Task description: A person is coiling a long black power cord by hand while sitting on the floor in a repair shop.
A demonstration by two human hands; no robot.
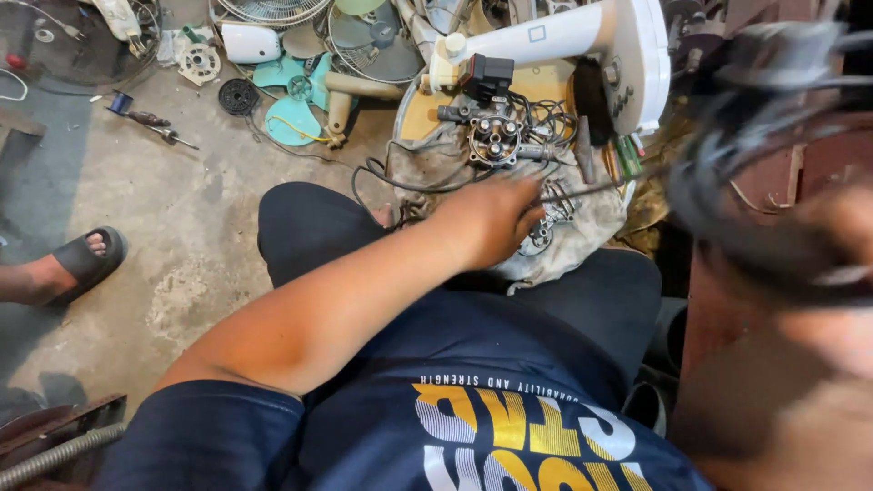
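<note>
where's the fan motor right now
In the head view, the fan motor sits upper centre on the grey cloth, just beyond the left hand, below the white fan neck.

There is only 1 view, from a camera on the person's head. It looks steeply down, close over the lap and the concrete floor point(164, 209).
</note>
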